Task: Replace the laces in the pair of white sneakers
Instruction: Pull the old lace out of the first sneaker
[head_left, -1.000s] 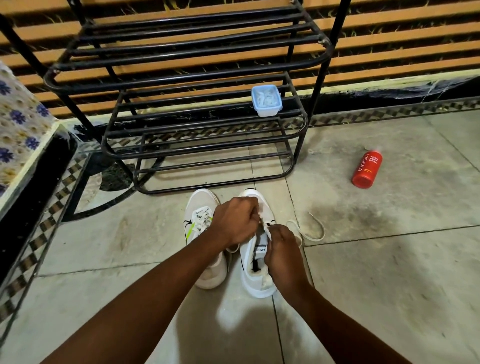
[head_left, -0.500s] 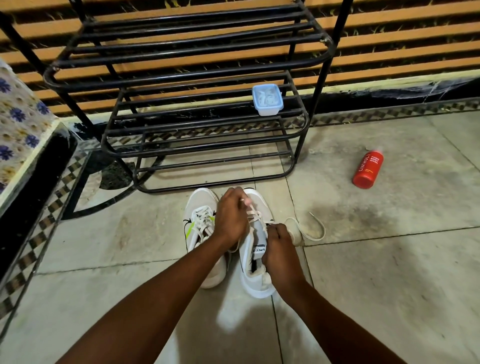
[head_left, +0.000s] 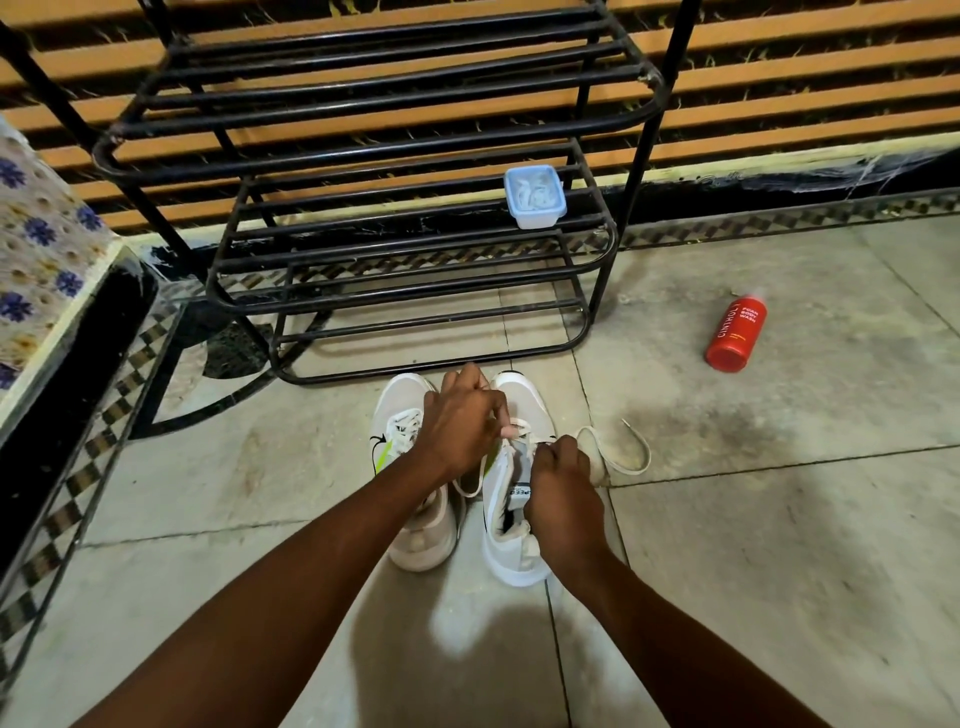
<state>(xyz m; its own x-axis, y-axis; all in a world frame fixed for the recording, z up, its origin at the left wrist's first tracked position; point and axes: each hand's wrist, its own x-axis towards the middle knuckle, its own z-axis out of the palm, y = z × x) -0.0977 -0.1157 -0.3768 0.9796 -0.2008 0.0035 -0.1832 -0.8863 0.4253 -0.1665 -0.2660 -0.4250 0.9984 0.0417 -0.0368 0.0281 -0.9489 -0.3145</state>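
Head cam: both white sneakers sit side by side on the tiled floor (head_left: 779, 519) in front of the black shoe rack (head_left: 363, 130). Left hand (head_left: 462, 426) pinches the lace (head_left: 519, 430) on the right sneaker (head_left: 511, 551), right hand (head_left: 563, 499) grips its tongue area. Left sneaker (head_left: 400, 410) stays laced; a loose lace (head_left: 631, 452) lies just beside.

The two sneakers are white: the left sneaker (head_left: 415, 499) carries a neon yellow-green streak and a small black mark on its side, and the right sneaker (head_left: 511, 519) shows a white tongue label with dark print. A loose lace (head_left: 631, 457) on the floor is off-white. The shoe rack (head_left: 363, 130) is black. On it sits a container (head_left: 535, 197) with a pale blue rim. The bottle (head_left: 736, 333) is red with white lettering. The floor (head_left: 779, 519) is grey-beige tile, edged by a black-and-cream checker border (head_left: 78, 483). The cloth (head_left: 36, 244) at the left is cream with blue flowers. The wall slats (head_left: 779, 88) are orange.
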